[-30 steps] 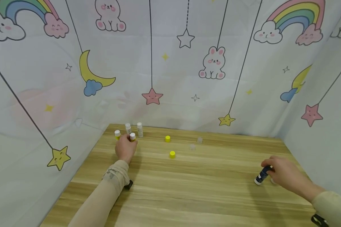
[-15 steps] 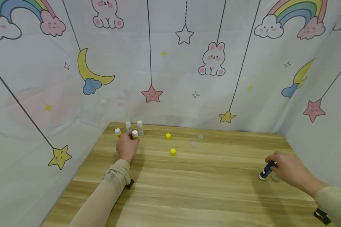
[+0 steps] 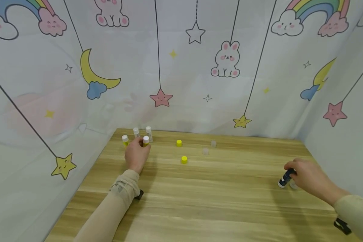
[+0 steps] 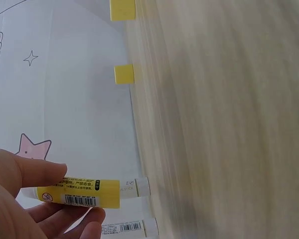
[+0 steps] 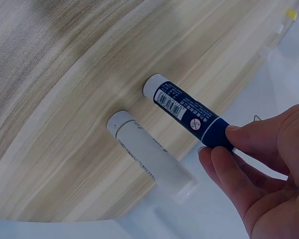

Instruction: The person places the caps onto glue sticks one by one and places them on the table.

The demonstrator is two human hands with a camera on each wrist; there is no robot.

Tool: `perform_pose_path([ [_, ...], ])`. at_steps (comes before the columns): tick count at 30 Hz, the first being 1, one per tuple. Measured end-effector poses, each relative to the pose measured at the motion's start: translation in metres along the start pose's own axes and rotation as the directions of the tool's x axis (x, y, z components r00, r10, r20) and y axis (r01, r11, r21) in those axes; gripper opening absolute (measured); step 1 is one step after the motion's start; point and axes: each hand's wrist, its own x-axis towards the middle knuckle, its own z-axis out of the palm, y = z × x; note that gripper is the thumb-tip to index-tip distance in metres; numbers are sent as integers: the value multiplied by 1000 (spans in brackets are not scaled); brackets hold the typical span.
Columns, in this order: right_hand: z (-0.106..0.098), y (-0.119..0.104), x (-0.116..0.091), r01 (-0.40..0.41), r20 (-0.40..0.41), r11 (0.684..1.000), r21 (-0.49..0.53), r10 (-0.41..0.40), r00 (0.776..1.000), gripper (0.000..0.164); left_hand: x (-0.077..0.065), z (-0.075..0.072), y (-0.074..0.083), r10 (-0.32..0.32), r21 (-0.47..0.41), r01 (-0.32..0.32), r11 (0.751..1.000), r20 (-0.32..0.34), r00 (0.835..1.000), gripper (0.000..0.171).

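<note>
My left hand (image 3: pixel 137 155) holds a yellow glue stick (image 4: pixel 82 193) with a white cap (image 3: pixel 146 138) between thumb and fingers. In the left wrist view its bottom end hangs just short of the tabletop. Two white glue sticks (image 3: pixel 149 134) stand behind that hand, and another yellow glue stick (image 3: pixel 125 140) is to its left. At the table's right side, my right hand (image 3: pixel 310 177) pinches a dark blue glue stick (image 5: pixel 189 113) by its upper end; its white base is close at the wood. Beside it stands a white glue stick (image 5: pixel 148 149) with a clear top, mostly hidden in the head view.
Two yellow caps (image 3: pixel 184 160) and two clear caps (image 3: pixel 205 151) lie apart near the middle back of the wooden table (image 3: pixel 199 198). A printed white cloth (image 3: pixel 187 74) rises behind the table and along both sides.
My left hand has shifted slightly right with the yellow glue stick. The blue glue stick in my right hand has come a little nearer the white one. The head view has tilted down slightly.
</note>
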Motion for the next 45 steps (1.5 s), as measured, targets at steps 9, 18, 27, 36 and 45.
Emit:
perform_pose_path([
  [9,0,-1,1,-4,5,1000,-3,4,1000,23,-5,-5,7,10,-12,-10,1000,-13,1000,25],
  [18,-4,-3,2,0,6,1000,-16,0,1000,28,-7,-8,10,36,-4,-36,999,-31,999,24],
  [27,-10,-9,7,-9,-28,999,-37,8,1000,25,-8,-9,13,56,-4,-56,998,-33,998,23],
  [36,-14,-21,16,0,-72,998,-62,-5,997,25,-11,-11,21,56,-32,-57,998,-18,998,27],
  [45,-12,-36,33,-44,-27,999,-23,43,999,27,-17,-15,26,77,-59,-78,995,-16,997,30],
])
